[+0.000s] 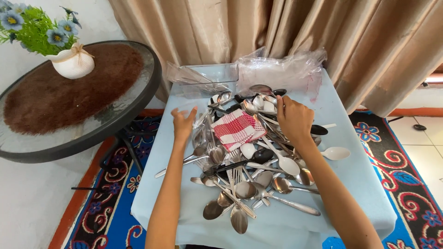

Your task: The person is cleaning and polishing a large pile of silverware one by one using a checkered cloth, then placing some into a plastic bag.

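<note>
- Pile of spoons and forks (251,177) is heaped on the pale blue tablecloth (360,184), with a red-and-white checked cloth (237,128) lying on top.
- Right hand (294,119) is placed on the far edge of the pile; fingers are curled down into the cutlery. Whether anything is pinched cannot be told.
- Left hand (183,123) is held open, fingers apart, beside a clear plastic sleeve (201,121); nothing is gripped.
- Risk: interlocked handles are likely to be dragged along if one piece is lifted, so the heap could be scattered.
- Risk: spoons near the front edge could be knocked to the floor.
- Clear plastic container (210,78) and bags (281,69) sit behind.
</note>
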